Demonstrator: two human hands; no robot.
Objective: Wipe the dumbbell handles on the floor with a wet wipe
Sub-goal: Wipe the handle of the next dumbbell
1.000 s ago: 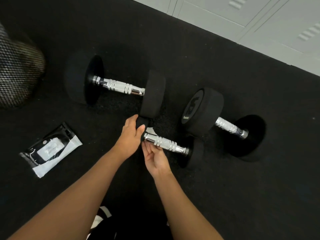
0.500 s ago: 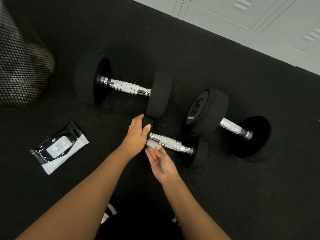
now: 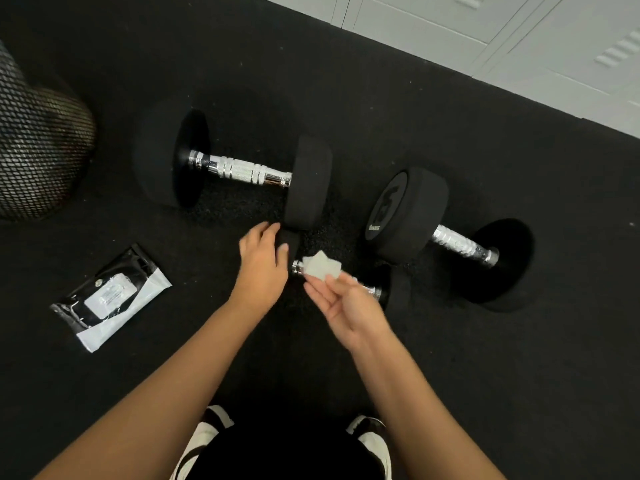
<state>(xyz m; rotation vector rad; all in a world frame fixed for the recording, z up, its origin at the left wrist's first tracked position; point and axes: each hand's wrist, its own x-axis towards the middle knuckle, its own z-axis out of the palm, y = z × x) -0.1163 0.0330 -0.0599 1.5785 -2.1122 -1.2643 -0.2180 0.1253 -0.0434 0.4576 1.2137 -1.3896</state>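
Lying on the floor (image 3: 450, 393), small dumbbell (image 3: 391, 292) is gripped at its near head by left hand (image 3: 263, 268); wet wipe (image 3: 320, 266) is pinched on the handle by right hand (image 3: 346, 303) fingertips.

Black, faintly speckled rubber floor (image 3: 450, 375) fills most of the view. Three dumbbells lie on it, each with matte black ends: the large dumbbell (image 3: 308, 181), the second dumbbell (image 3: 408, 213) and the small dumbbell (image 3: 398, 289). Their handles are shiny silver with a fine cross-hatched grip; one black end carries pale lettering, too blurred to read. A wet wipe (image 3: 320, 266) is white, perhaps slightly grey. The wipe packet (image 3: 110, 299) is black and white with a pale label. A black mesh bin (image 3: 31, 150) shows a diamond weave. Light grey lockers (image 3: 519, 39) have slotted vents. White shoes (image 3: 374, 445) bear dark stripes.
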